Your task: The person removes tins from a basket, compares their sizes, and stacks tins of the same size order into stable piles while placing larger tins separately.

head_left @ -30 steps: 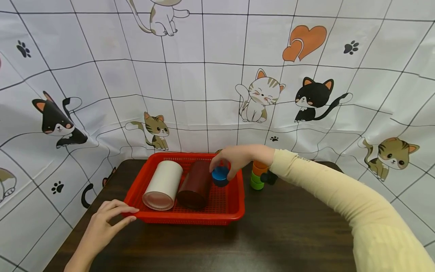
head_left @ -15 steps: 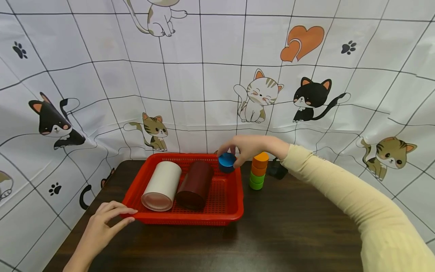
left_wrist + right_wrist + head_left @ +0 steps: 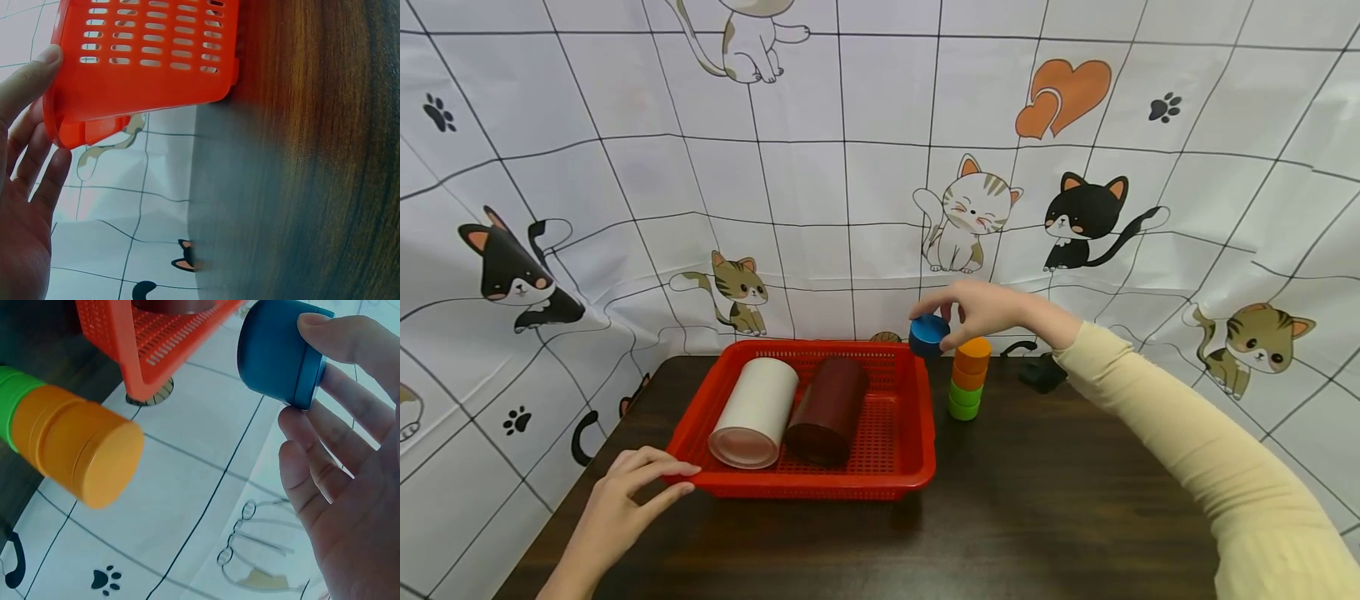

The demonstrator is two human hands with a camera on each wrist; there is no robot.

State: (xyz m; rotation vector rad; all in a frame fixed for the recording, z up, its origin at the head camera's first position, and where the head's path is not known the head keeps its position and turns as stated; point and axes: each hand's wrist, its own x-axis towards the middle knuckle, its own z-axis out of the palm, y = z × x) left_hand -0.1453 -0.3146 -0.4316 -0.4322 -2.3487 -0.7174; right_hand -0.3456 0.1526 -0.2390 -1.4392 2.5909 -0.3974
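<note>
My right hand [image 3: 981, 310] pinches a small blue lidded jar [image 3: 275, 353] near its top, thumb on one side and fingers on the other. In the head view the jar is raised beside the far right corner of a red plastic basket [image 3: 805, 481]. My left hand [image 3: 625, 500] grips the basket's near left corner, with the thumb [image 3: 34, 75] and fingers on either side of the rim. Inside the basket a white cylinder [image 3: 758, 404] and a dark red cylinder [image 3: 833, 408] lie side by side on their sides.
Right of the basket, an orange jar [image 3: 972, 362] stands stacked on a green jar [image 3: 964, 400]. A black object [image 3: 1043, 373] sits at the table's back edge, by the right wrist. Behind the dark wooden table [image 3: 1037, 500] hangs a white sheet [image 3: 880, 183] with cat prints.
My right hand has lifted the blue jar up and to the right, from inside the basket to beyond its far right corner. My left hand keeps its place on the rim.
</note>
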